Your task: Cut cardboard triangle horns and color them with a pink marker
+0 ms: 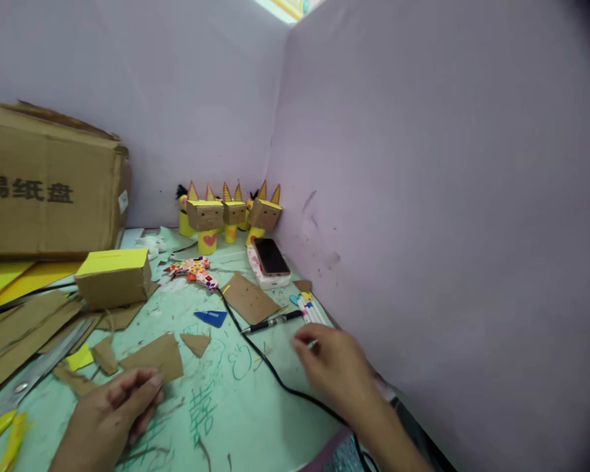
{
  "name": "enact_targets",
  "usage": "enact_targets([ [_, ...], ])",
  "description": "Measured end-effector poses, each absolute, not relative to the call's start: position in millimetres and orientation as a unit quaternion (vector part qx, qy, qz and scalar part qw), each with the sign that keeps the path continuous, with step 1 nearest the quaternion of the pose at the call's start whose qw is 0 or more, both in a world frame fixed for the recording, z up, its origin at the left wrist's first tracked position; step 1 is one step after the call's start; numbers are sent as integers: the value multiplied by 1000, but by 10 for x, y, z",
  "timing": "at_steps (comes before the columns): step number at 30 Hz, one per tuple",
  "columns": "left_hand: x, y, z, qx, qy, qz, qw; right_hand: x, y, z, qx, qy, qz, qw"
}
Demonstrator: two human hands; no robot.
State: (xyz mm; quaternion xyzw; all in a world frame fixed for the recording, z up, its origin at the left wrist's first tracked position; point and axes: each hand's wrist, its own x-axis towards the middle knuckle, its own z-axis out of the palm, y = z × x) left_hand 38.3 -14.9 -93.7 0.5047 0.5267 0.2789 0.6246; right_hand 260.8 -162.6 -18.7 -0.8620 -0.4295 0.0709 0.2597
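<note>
My left hand (113, 416) is low over the table with thumb and fingers pressed together; what they hold, if anything, is hidden. Just beyond its fingertips lies a brown cardboard piece (160, 357), and I cannot tell whether they touch. My right hand (341, 367) is in a pinch near the right wall, with a tiny pale spot between thumb and finger that is too small to name. Close to it are a black pen (273, 322) and several white markers (311, 308). A small cardboard triangle (195, 344) sits between the hands.
Scissors (39, 373) lie at left among cardboard scraps, near a yellow-topped cardboard box (113, 278). A patterned glue gun (194, 269) trails a black cord (285, 387) across the table. Box-headed figures (206, 216), a phone (271, 255) and a large carton (49, 183) stand behind.
</note>
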Motion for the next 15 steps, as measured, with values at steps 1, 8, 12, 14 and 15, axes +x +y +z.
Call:
enact_targets([
  [1, 390, -158, -922, 506, 527, 279, 623, 2747, -1698, -210, -889, -391, 39, 237],
  [8, 369, -159, -965, 544, 500, 268, 618, 3058, -1538, -372, -871, -442, -2, 215],
  [12, 349, -134, -1000, 541, 503, 271, 617, 3083, -1428, -353, -864, -447, 1, 233],
  [14, 366, -145, -967, 531, 511, 277, 616, 3163, -1490, -315, -866, -442, -9, 235],
  [15, 378, -155, -944, 529, 513, 277, 616, 3209, -1538, -293, -869, -436, -17, 233],
])
